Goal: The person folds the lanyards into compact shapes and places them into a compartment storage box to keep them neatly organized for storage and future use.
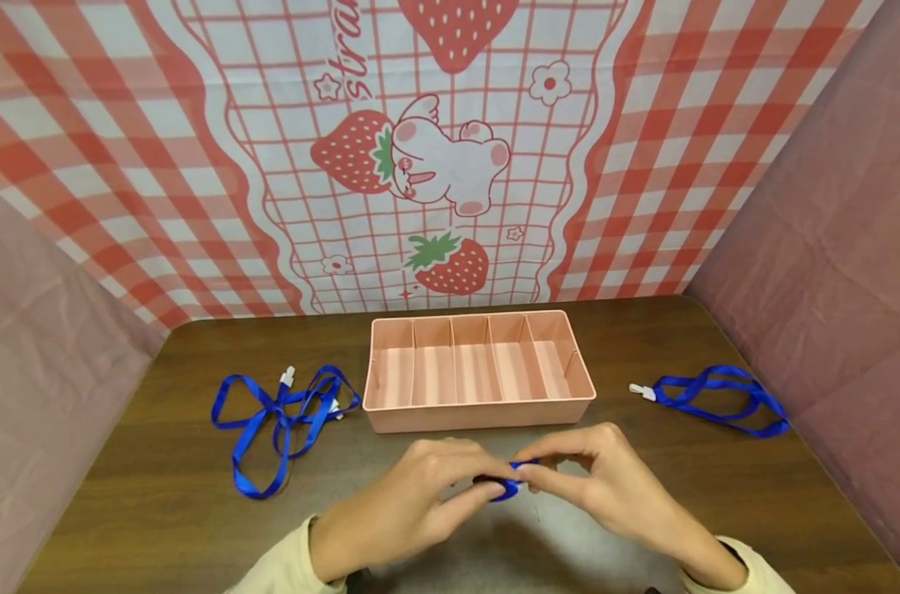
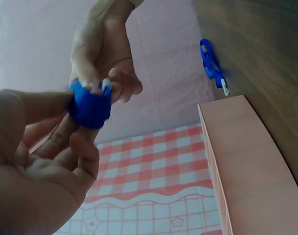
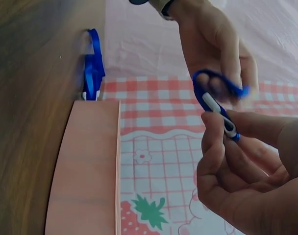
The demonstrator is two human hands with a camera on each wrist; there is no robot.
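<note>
Both hands hold one blue lanyard (image 1: 506,492) above the table, just in front of the box. The left hand (image 1: 418,491) pinches it between thumb and fingers. From the other side, the right hand (image 1: 601,483) pinches it by thumb and fingertips. In the left wrist view the strap (image 2: 90,108) appears wound into a short, wide loop. The right wrist view shows a white clip (image 3: 211,103) lying along the strap at the right fingertips, while the left fingers are inside or behind the strap's bend. Fingers partly cover the lanyard in the head view.
A pink box (image 1: 479,417) with several compartments stands behind the hands. Blue lanyards with white clips lie loosely tangled on the left (image 1: 249,454). Another blue lanyard (image 1: 717,404) lies at the right. A checked strawberry cloth (image 1: 450,165) hangs behind the wooden table (image 1: 145,462).
</note>
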